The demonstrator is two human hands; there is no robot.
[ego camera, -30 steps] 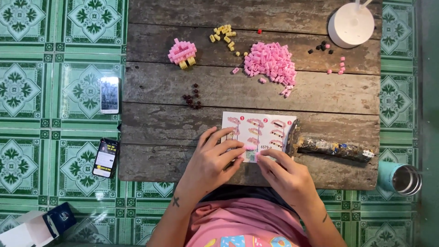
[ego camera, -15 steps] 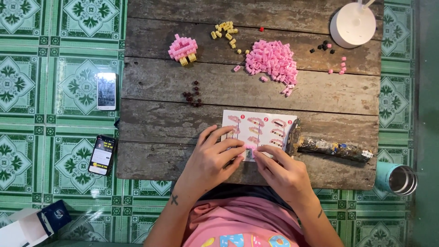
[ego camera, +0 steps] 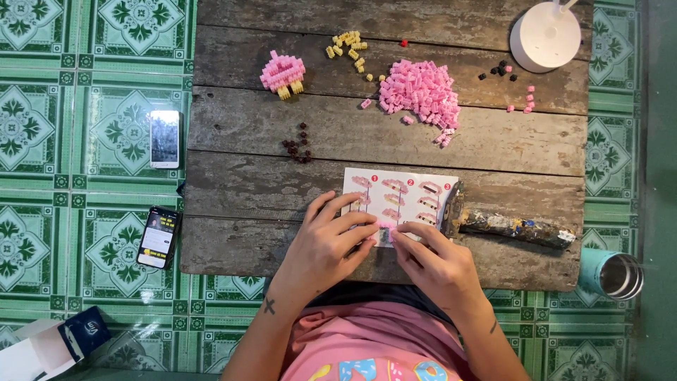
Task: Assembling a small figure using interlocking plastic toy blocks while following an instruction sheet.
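My left hand [ego camera: 325, 245] and my right hand [ego camera: 436, 262] meet over the near edge of a printed instruction sheet [ego camera: 399, 194] on the wooden table [ego camera: 352, 141]. Between the fingertips of both hands sits a small pink brick piece [ego camera: 385, 230], pinched from either side. A heap of loose pink bricks [ego camera: 419, 93] lies further back. A small built pink and yellow figure [ego camera: 283, 73] stands at the back left, with loose yellow bricks [ego camera: 348, 45] beside it and dark brown bricks [ego camera: 299, 142] near the middle.
A white round lamp base [ego camera: 545, 35] stands at the back right, black bits [ego camera: 499, 69] by it. A paint-stained tool [ego camera: 508, 224] lies right of the sheet. Two phones [ego camera: 164, 138] [ego camera: 159, 236], a box [ego camera: 49, 344] and a teal cup [ego camera: 611, 271] rest on the green tiled floor.
Both hands stay at the sheet's near edge with only small finger movements on the pink piece. The camera view has shifted slightly.
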